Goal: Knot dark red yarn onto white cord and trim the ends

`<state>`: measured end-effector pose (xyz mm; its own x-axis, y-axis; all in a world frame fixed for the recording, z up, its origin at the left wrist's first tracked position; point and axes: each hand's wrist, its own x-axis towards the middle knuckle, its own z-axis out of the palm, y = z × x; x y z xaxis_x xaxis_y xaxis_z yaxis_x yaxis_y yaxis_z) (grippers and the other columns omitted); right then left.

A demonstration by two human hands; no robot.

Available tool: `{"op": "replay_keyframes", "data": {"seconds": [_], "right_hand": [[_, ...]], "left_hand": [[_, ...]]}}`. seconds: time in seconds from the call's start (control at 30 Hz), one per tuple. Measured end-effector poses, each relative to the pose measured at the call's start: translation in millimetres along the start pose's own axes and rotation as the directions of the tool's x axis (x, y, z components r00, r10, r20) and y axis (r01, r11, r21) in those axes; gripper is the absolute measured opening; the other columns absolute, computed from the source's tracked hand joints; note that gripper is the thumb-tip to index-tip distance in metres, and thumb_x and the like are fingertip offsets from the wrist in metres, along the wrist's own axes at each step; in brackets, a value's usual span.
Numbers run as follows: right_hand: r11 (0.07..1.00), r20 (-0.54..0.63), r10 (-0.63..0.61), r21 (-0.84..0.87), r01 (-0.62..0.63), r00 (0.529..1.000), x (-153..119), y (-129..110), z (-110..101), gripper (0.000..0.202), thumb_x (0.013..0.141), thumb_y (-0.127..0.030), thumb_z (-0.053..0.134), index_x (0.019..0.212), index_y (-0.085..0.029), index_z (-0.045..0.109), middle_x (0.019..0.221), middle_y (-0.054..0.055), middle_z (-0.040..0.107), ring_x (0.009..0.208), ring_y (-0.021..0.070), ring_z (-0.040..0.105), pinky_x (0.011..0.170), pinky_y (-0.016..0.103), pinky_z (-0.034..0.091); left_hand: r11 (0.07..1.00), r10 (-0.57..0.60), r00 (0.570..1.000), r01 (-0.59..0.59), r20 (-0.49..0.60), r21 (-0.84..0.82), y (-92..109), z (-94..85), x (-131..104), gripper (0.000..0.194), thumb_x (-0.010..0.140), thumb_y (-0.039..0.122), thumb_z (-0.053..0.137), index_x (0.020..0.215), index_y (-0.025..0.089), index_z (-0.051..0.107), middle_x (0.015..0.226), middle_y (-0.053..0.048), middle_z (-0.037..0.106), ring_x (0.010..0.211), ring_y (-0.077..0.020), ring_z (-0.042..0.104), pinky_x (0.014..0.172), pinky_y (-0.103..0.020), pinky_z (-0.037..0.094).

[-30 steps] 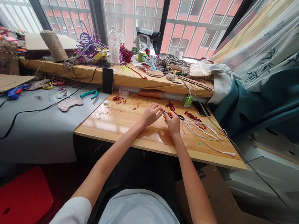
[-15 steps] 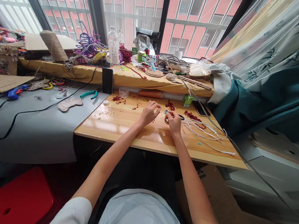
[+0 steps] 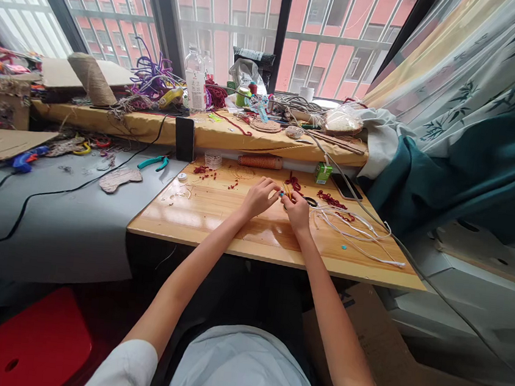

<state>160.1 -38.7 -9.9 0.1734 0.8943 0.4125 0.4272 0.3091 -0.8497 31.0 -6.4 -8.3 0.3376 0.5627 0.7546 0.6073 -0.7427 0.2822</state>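
Above the middle of the wooden board (image 3: pixel 217 225), my left hand (image 3: pixel 259 198) has its fingers bent and drawn together, with its fingertips at a small blue piece (image 3: pixel 282 194). What lies between those fingertips is too small to make out. My right hand (image 3: pixel 296 211) is closed around a thin yellowish item near the same blue piece; its exact shape is unclear. Black scissor handles (image 3: pixel 310 202) show beside my right hand, partly hidden by it. Dark red cord (image 3: pixel 292 181) lies just beyond the hands, and more red cord (image 3: pixel 331 200) is to the right.
White cords (image 3: pixel 359 233), a phone (image 3: pixel 347 188) and a green box (image 3: pixel 323 173) are at the right. A clear cup (image 3: pixel 213 159) and red bits stand back left. Teal pliers (image 3: pixel 153 162) lie on the grey surface; a cluttered ledge (image 3: pixel 154 128) runs behind.
My hands have come closer together. The blue piece and my right hand have shifted slightly left, and my left fingertips have moved right to meet the piece.
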Motion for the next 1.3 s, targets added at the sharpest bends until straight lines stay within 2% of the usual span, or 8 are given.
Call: {"op": "replay_keyframes", "data": {"seconds": [0.3, 0.5, 0.6, 0.7, 0.8, 0.87, 1.07, 1.3], "right_hand": [[0.989, 0.002, 0.056, 0.139, -0.056, 0.998, 3, 1, -1, 0.017, 0.068, -0.032, 0.048, 0.059, -0.018, 0.047, 0.055, -0.004, 0.045, 0.049, 0.0085, 0.036, 0.048, 0.023, 0.028], [0.955, 0.074, 0.107, 0.270, -0.123, 0.992, 4, 0, 0, 0.016, 0.068, -0.033, 0.047, 0.060, -0.019, 0.047, 0.046, -0.006, 0.033, 0.039, 0.0065, 0.026, 0.039, 0.022, 0.019], [0.945, 0.096, 0.112, 0.298, -0.136, 0.989, 4, 0, 1, 0.016, 0.068, -0.033, 0.048, 0.059, -0.019, 0.047, 0.045, -0.006, 0.033, 0.038, 0.0060, 0.025, 0.038, 0.022, 0.018], [0.943, 0.120, 0.119, 0.297, -0.150, 0.986, 5, 1, 1, 0.017, 0.066, -0.033, 0.051, 0.057, -0.018, 0.049, 0.043, -0.006, 0.034, 0.038, 0.0061, 0.026, 0.038, 0.022, 0.019], [0.945, 0.127, 0.121, 0.290, -0.154, 0.984, 5, 3, 2, 0.017, 0.064, -0.033, 0.054, 0.056, -0.018, 0.052, 0.045, -0.005, 0.041, 0.039, 0.0061, 0.029, 0.039, 0.022, 0.021], [0.944, 0.119, 0.123, 0.292, -0.153, 0.985, 5, 4, 1, 0.018, 0.063, -0.035, 0.055, 0.058, -0.017, 0.053, 0.050, -0.003, 0.046, 0.040, 0.0060, 0.031, 0.040, 0.022, 0.023], [0.937, 0.106, 0.143, 0.307, -0.169, 0.984, 6, 4, 1, 0.024, 0.062, -0.039, 0.056, 0.071, -0.016, 0.059, 0.059, -0.001, 0.054, 0.040, 0.0052, 0.030, 0.039, 0.022, 0.022], [0.926, 0.135, 0.155, 0.327, -0.191, 0.979, 6, 2, 1, 0.025, 0.060, -0.036, 0.058, 0.072, -0.015, 0.061, 0.059, -0.001, 0.056, 0.040, 0.0044, 0.028, 0.038, 0.021, 0.019]], "left_hand": [[0.988, -0.138, 0.990, 0.139, 0.023, -0.070, -1, -1.4, 2, 0.014, 0.082, 0.022, 0.044, 0.080, 0.015, 0.056, 0.086, -0.007, 0.058, 0.087, -0.0165, 0.048, 0.080, -0.028, 0.039], [0.940, -0.273, 0.953, 0.293, 0.133, -0.173, -9, 4.1, 0, 0.022, 0.081, 0.025, 0.045, 0.066, 0.015, 0.057, 0.075, -0.007, 0.058, 0.082, -0.0184, 0.050, 0.077, -0.031, 0.038], [0.889, -0.343, 0.925, 0.376, 0.164, -0.262, -11, 5.3, 2, 0.017, 0.080, 0.022, 0.045, 0.077, 0.014, 0.060, 0.086, -0.008, 0.060, 0.087, -0.0178, 0.050, 0.081, -0.031, 0.037], [0.808, -0.381, 0.896, 0.443, 0.230, -0.388, -8, 1.0, 7, 0.027, 0.084, 0.030, 0.038, 0.086, 0.014, 0.060, 0.087, -0.007, 0.062, 0.081, -0.0148, 0.053, 0.074, -0.027, 0.040], [0.719, -0.357, 0.876, 0.479, 0.325, -0.503, -2, -5.4, 10, 0.035, 0.081, 0.042, 0.041, 0.082, 0.014, 0.062, 0.078, -0.004, 0.063, 0.072, -0.0128, 0.054, 0.066, -0.024, 0.040], [0.667, -0.349, 0.867, 0.497, 0.357, -0.556, 0, -8.2, 10, 0.033, 0.076, 0.043, 0.048, 0.078, 0.013, 0.063, 0.076, -0.003, 0.063, 0.071, -0.0123, 0.053, 0.066, -0.023, 0.040], [0.553, -0.417, 0.835, 0.547, 0.360, -0.629, -1, -9.6, 10, 0.030, 0.069, 0.041, 0.055, 0.078, 0.013, 0.063, 0.075, -0.003, 0.062, 0.068, -0.0107, 0.050, 0.062, -0.023, 0.037], [0.506, -0.446, 0.811, 0.577, 0.378, -0.642, -1, -9.1, 10, 0.033, 0.066, 0.044, 0.057, 0.077, 0.013, 0.064, 0.074, -0.004, 0.061, 0.066, -0.0102, 0.050, 0.060, -0.023, 0.037]]}}
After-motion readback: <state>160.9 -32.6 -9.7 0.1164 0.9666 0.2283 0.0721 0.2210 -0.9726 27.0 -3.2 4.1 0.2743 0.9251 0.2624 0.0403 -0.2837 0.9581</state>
